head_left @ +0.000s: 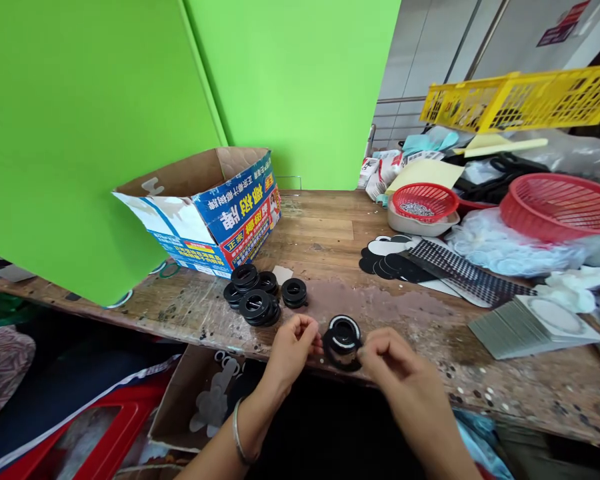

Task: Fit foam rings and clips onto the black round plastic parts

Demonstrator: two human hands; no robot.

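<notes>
At the table's front edge, a thin black ring [343,366] is tilted against a black ring stack [355,325] whose top shows a pale curved strip. My right hand [397,370] is closed, its fingertips pinching the right edge of the thin ring. Just left of the rings is my left hand [293,347], thumb and forefinger pressed together; whatever may be between them is too small to make out. Beyond my left hand sit several piles of black rings [260,319] and one separate pile [294,303].
A printed cardboard box [240,213] stands back left before green panels [300,87]. To the right lie black and checked flat pieces [405,267], a grey card stack [520,327], and red baskets [540,223] below a yellow crate [500,110]. An open carton [175,407] is below the table.
</notes>
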